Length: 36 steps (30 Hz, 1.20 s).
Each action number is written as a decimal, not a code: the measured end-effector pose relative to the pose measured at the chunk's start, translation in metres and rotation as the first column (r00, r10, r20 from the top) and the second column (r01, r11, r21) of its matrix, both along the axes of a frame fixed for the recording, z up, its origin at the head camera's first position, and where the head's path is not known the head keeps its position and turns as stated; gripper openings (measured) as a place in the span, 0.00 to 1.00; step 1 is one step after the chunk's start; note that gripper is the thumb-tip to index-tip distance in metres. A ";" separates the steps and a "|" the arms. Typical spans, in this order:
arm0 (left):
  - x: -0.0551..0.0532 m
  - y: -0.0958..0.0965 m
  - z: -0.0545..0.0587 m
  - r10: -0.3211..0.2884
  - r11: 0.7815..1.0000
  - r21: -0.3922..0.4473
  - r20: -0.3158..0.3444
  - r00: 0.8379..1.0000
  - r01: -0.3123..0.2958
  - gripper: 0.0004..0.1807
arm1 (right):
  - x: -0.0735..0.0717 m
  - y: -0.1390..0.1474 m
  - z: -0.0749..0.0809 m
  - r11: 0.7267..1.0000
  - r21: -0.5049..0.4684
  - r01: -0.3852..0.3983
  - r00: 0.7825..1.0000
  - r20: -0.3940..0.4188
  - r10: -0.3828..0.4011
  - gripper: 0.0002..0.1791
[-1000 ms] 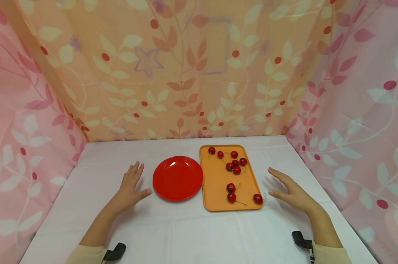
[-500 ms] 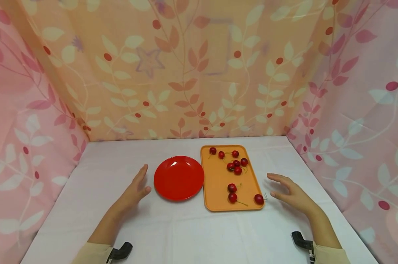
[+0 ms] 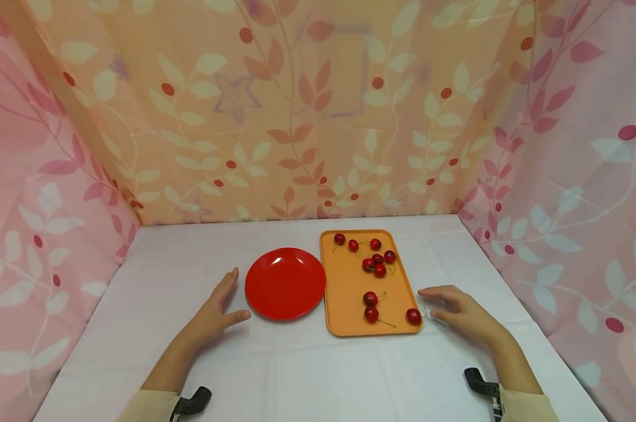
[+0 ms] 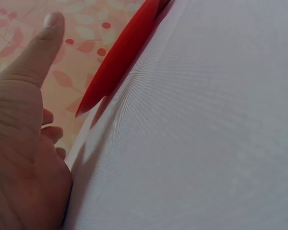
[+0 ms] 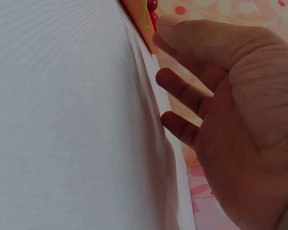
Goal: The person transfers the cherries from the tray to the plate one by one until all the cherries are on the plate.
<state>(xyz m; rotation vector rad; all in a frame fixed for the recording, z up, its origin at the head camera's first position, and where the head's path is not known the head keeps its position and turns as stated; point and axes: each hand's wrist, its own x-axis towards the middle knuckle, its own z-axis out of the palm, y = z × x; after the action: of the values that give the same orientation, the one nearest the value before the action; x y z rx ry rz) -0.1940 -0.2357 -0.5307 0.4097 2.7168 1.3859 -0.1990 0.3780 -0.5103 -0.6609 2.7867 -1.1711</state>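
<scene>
A glossy red plate (image 3: 285, 287) lies on the white cloth, its right rim against an orange tray (image 3: 344, 316). Several dark red cherries with green stems are on the tray; one cherry (image 3: 413, 316) sits at its near right corner, stem pointing out over the edge. My left hand (image 3: 212, 316) is just left of the plate, thumb spread from the fingers, holding nothing. To the right of the tray, my right hand (image 3: 468, 313) has its loosely bent fingers close to the corner cherry's stem. In the right wrist view a green stem (image 5: 145, 15) shows beyond the thumb tip.
White cloth (image 3: 296, 375) covers the table. A patterned orange curtain (image 3: 296, 117) hangs along the back, with pink curtains (image 3: 576, 193) at both sides. Two more cherries (image 3: 371, 307) lie near the tray's front, and a cluster (image 3: 377, 265) lies farther back.
My right hand has moved slightly left toward the corner cherry, its fingers bending more. My left hand has shifted a little right, nearer the plate. Plate, tray and cherries stay put.
</scene>
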 end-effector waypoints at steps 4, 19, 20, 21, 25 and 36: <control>0.001 0.002 0.000 -0.009 1.000 -0.009 0.020 1.000 0.009 0.63 | 0.000 -0.002 0.000 0.999 0.035 0.007 1.000 -0.010 -0.007 0.23; 0.000 0.006 -0.005 -0.018 0.997 -0.073 0.039 0.999 0.021 0.64 | -0.001 -0.004 -0.003 0.997 0.040 -0.060 0.997 -0.052 0.062 0.14; 0.000 0.006 -0.005 -0.018 0.997 -0.073 0.039 0.999 0.021 0.64 | -0.001 -0.004 -0.003 0.997 0.037 -0.063 0.996 -0.053 0.065 0.14; 0.000 0.006 -0.005 -0.018 0.997 -0.072 0.038 0.999 0.021 0.64 | -0.001 -0.004 -0.002 0.997 0.036 -0.067 0.996 -0.058 0.069 0.13; 0.000 0.006 -0.005 -0.025 0.997 -0.073 0.034 0.999 0.028 0.64 | -0.001 -0.004 -0.003 0.996 0.031 -0.083 0.993 -0.082 0.086 0.14; 0.001 0.012 -0.003 0.000 0.997 -0.078 0.001 1.000 0.000 0.61 | -0.003 -0.003 -0.004 0.996 0.050 -0.077 0.992 -0.098 0.081 0.13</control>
<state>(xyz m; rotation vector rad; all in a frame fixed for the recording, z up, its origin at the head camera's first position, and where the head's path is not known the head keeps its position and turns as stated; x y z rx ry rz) -0.1935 -0.2236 -0.5336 0.4035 2.7586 1.2746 -0.2017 0.3754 -0.5147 -0.8402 2.8293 -1.0859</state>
